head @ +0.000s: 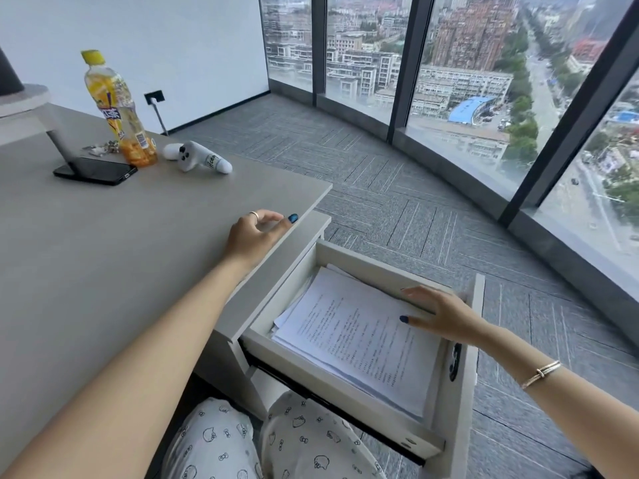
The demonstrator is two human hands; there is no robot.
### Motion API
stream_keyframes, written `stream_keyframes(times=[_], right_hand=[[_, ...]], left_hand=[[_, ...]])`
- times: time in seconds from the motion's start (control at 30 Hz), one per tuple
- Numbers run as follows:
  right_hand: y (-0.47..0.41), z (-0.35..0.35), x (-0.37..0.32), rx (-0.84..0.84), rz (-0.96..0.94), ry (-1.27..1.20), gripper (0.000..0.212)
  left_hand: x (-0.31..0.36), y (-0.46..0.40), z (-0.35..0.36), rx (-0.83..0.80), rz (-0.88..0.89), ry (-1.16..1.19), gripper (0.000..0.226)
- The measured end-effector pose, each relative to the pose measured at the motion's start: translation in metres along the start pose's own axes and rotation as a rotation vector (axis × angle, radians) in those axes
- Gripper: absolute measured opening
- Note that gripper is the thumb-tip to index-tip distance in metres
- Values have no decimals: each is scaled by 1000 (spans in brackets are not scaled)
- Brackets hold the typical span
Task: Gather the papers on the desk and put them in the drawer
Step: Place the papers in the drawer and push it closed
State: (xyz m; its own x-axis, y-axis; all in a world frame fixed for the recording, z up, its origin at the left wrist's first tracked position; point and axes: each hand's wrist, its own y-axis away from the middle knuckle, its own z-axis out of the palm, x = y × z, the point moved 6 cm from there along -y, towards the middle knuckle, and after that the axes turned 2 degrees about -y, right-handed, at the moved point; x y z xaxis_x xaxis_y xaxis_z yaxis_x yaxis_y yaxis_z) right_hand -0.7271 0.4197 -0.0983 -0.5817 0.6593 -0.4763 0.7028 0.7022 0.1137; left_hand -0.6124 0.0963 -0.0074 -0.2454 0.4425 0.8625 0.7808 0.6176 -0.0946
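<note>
A stack of printed white papers (356, 337) lies flat inside the open pale drawer (460, 385) at the desk's right side. My right hand (439, 311) rests flat on the papers' far right edge, fingers spread, close to the drawer's front panel. My left hand (257, 233) lies on the grey desk (103, 254) at its right edge, fingers curled over the rim, holding nothing. No loose papers show on the desk top.
At the desk's far left stand an orange drink bottle (119, 108), a black phone (96, 171) by a monitor stand, keys and a white plush toy (197, 157). Grey carpet (397, 188) and floor-to-ceiling windows lie to the right. My patterned trousers (276, 440) sit below the drawer.
</note>
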Motion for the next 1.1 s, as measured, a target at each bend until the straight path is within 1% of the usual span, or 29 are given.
stream_keyframes(times=[0.1,0.2,0.27,0.33,0.4,0.53,0.6,0.7,0.77,0.87,0.93,1.0,1.07,1.1], right_hand=[[21,7,11,67,-29,2,54],[28,8,10,193,-73,-22,45],[24,8,5,229,-67,-52,45],[17,10,-1,245,-71,-83,45],[8,13,-11,274,-82,-129,38],[-19,19,-43,395,-81,-227,28],[-35,23,-64,438,-92,-270,22],[-56,30,-94,381,-146,-361,15],[-62,34,-106,301,-203,-364,24],[-58,39,-109,244,-253,-231,57],[-49,42,-102,219,-203,-188,76],[-42,48,-92,175,-105,-201,91],[-35,56,-86,90,-55,-237,102],[-33,60,-85,33,-60,-261,107]], left_hand=[[2,2,1,3,10,12,58],[1,2,1,17,4,34,56],[2,1,2,26,7,51,53],[1,0,2,38,1,61,44],[1,-2,2,58,-13,74,32],[2,-2,2,62,-14,81,15],[2,-2,1,70,-8,112,17],[3,-2,-2,101,-1,184,22],[2,-2,-3,99,-8,208,22],[3,-1,-2,84,-7,196,15],[3,0,-3,82,-9,190,12],[4,0,-4,76,1,182,11],[4,1,-4,69,5,189,13],[3,1,-3,66,5,194,18]])
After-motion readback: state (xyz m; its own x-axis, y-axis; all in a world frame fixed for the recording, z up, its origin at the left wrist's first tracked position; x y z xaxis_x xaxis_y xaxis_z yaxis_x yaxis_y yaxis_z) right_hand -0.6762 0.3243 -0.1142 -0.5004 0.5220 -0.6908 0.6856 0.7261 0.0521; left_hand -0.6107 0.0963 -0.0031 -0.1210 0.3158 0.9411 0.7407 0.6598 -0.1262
